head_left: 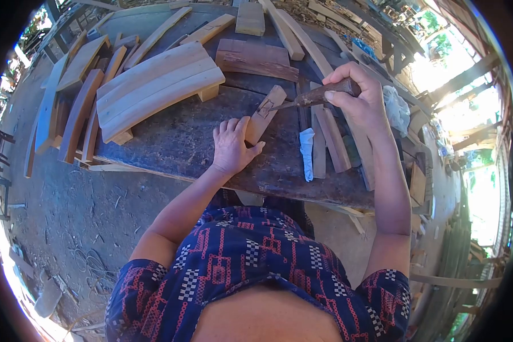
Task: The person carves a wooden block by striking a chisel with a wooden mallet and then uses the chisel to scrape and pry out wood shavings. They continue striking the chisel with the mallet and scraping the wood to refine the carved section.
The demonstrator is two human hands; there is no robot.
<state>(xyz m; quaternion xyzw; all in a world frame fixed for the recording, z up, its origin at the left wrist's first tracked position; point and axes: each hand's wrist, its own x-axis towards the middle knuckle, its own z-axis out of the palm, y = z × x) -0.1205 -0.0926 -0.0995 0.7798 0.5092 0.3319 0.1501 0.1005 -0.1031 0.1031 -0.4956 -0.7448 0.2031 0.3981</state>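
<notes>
My right hand (356, 97) grips the dark wooden handle of a chisel (330, 93). Its narrow blade points left, and the tip meets the upper part of a small wooden block (263, 117), where a dark cut or mark shows. That block lies at a slant on the dark workbench (182, 128). Around its lower end my left hand (232, 145) is closed, fingers on the left side and thumb on the right, pressing it to the bench top.
A curved slatted wooden panel (159, 85) lies left of my hands. Behind the block sits a reddish wood piece (256, 58). Several long strips (333, 139) and a folded white paper or cloth (306, 154) lie to the right, with a plastic bag (397, 108) beyond.
</notes>
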